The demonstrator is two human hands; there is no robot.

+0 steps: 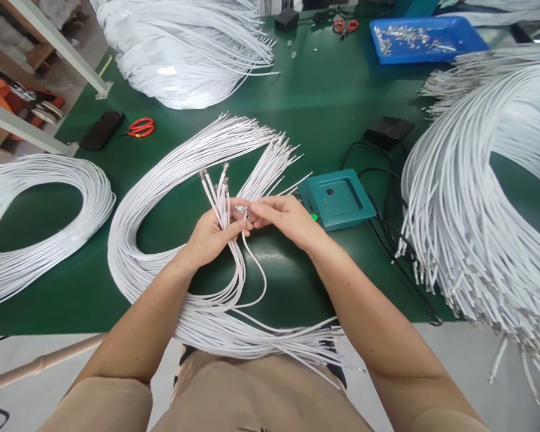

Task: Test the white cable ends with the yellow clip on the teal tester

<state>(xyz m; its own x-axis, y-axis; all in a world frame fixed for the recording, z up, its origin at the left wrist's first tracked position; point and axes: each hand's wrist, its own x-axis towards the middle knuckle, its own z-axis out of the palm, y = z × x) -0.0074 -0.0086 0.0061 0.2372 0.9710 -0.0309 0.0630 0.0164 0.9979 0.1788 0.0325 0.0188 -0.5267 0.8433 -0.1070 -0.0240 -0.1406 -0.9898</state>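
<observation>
My left hand [213,234] is closed around a small bunch of white cables [221,195], whose metal-tipped ends stick up above the thumb. One white cable [261,273] loops apart from the bunch, and its end rises between my two hands. My right hand [285,217] pinches at that end with thumb and forefinger; the fingertips nearly meet those of the left. Beneath and behind lies a large curved bundle of white cables [132,222], its near ends trailing over the table edge. Just right of my right hand is a teal box-shaped device [339,201] with a lit green button.
Further coils of white cable lie at the left [90,201], back [184,54] and right [459,162] of the green table [315,282]. Red-handled snips [141,127] sit by a black phone [102,130]. A blue tray [427,57] holds small metal parts. Black cords [389,228] run beside the device.
</observation>
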